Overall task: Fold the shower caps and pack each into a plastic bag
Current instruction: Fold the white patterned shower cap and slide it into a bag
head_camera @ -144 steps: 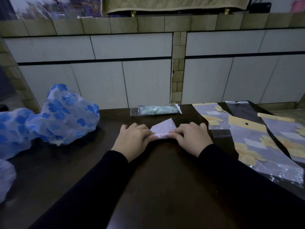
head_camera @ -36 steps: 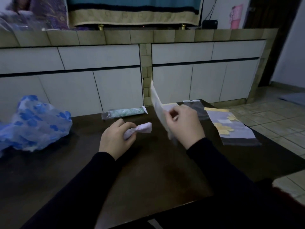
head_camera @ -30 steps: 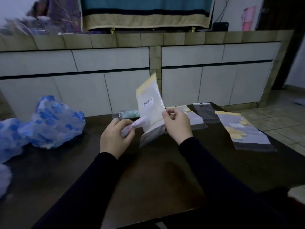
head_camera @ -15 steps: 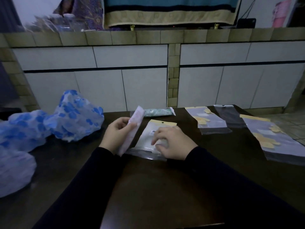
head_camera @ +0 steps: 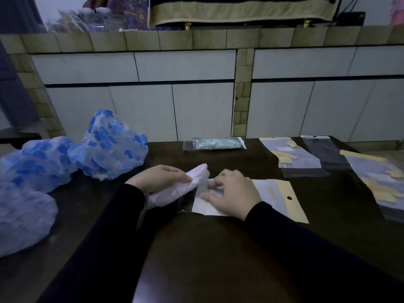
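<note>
Left hand (head_camera: pixel 159 179) gripping folded pink shower cap (head_camera: pixel 181 189), fingers (head_camera: pixel 184 177) curled over its upper end. Long axis of cap slanting from near-left up to far-right, upper tip just beside mouth of plastic bag (head_camera: pixel 269 199). Bag flat on dark counter (head_camera: pixel 218 259), long axis left to right, yellow header strip with punched hole at right end, open mouth apparently at left end, facing cap. Right hand (head_camera: pixel 231 194) on bag's left portion, fingertips (head_camera: pixel 215 184) bent and working at film near mouth; pinch or mere press, cannot tell. Judgement: bag mouth not yet spread; cap needs to travel rightward along bag's axis. Left hand nearer for insertion. Open room ahead and toward near edge. Blue-patterned caps (head_camera: pixel 109 145) piled at left, packed green cap (head_camera: pixel 215 143) at far edge, spare bags (head_camera: pixel 301 162) at right.
</note>
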`<state>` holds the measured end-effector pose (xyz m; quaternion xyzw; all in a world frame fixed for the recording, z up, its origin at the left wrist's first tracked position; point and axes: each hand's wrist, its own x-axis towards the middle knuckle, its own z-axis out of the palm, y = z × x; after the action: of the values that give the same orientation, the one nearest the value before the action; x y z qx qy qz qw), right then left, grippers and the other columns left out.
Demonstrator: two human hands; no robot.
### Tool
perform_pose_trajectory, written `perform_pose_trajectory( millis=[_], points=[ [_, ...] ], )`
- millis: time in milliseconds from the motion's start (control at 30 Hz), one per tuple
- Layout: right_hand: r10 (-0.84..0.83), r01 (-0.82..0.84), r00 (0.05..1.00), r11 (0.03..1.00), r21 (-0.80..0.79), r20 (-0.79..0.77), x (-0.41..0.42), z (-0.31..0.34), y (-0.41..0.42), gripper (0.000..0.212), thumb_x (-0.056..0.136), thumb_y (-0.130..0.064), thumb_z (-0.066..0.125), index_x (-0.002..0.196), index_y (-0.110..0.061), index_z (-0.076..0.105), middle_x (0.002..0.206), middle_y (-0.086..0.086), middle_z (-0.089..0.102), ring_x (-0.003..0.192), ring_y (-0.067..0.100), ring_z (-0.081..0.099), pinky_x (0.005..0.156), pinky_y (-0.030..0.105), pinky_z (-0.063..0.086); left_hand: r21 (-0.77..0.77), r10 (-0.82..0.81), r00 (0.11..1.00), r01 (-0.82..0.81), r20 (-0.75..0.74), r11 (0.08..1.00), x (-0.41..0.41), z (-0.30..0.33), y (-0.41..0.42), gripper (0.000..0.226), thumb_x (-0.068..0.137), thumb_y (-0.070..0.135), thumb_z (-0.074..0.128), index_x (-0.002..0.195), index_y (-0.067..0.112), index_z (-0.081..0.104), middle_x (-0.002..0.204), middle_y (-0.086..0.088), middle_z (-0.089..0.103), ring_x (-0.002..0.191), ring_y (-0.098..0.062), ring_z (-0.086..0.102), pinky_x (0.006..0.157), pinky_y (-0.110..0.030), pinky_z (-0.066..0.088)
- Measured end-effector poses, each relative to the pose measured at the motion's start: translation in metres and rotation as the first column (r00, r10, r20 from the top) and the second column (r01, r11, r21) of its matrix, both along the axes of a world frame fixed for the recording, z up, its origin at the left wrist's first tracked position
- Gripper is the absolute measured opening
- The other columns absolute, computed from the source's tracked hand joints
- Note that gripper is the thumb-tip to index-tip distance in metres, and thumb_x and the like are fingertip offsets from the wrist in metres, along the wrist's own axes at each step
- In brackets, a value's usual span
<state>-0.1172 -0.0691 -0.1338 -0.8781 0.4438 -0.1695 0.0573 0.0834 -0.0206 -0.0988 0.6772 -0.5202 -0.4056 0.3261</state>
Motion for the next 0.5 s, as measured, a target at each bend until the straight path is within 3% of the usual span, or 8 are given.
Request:
perform_pose_trajectory(
  millis=[167,333,433,500],
  points=[
    [0.039,-0.038,0.999,0.981,0.189,-0.002,-0.014,0.006,-0.010,0.053,0.080,-0.069,0.053,0.126,-0.042,0.056,0.126,-0.016,0.049,0.124,0.010,0.037,0.099,0.035,0.030,0.030,0.035,0.996,-0.037,0.079,0.999,0.001,-0.002,0.000,0.007,0.080,0.034,0.073,0.076,0.029,0.077,0.078,0.009,0.072,0.079,-0.007,0.064,0.077,-0.021,0.044],
    [0.003,-0.007,1.000,0.987,0.162,0.026,-0.014,0.003,-0.008,0.047,0.079,-0.064,0.060,0.119,-0.040,0.064,0.122,-0.018,0.051,0.120,0.008,0.038,0.099,0.032,0.029,0.048,0.007,0.995,-0.012,0.097,0.999,0.002,-0.003,0.001,0.008,0.080,0.034,0.073,0.076,0.028,0.077,0.078,0.008,0.072,0.081,-0.009,0.063,0.081,-0.024,0.046],
    [-0.024,0.000,0.989,0.986,0.167,0.144,-0.015,0.001,-0.010,0.034,0.083,-0.055,0.063,0.109,-0.033,0.070,0.107,-0.017,0.057,0.110,0.007,0.046,0.096,0.031,0.038,0.051,-0.005,0.991,-0.001,0.130,0.999,0.003,-0.003,0.001,0.009,0.081,0.035,0.072,0.080,0.028,0.076,0.081,0.008,0.072,0.081,-0.008,0.063,0.083,-0.023,0.046],
    [-0.067,-0.009,0.948,0.971,0.237,0.311,-0.019,0.001,-0.012,0.028,0.083,-0.047,0.067,0.104,-0.029,0.072,0.098,-0.019,0.057,0.100,0.004,0.051,0.091,0.027,0.042,0.052,-0.011,0.997,0.007,0.078,0.999,0.003,-0.002,0.001,0.014,0.084,0.031,0.070,0.090,0.019,0.076,0.083,0.004,0.072,0.081,-0.008,0.063,0.079,-0.020,0.048]
  ],
)
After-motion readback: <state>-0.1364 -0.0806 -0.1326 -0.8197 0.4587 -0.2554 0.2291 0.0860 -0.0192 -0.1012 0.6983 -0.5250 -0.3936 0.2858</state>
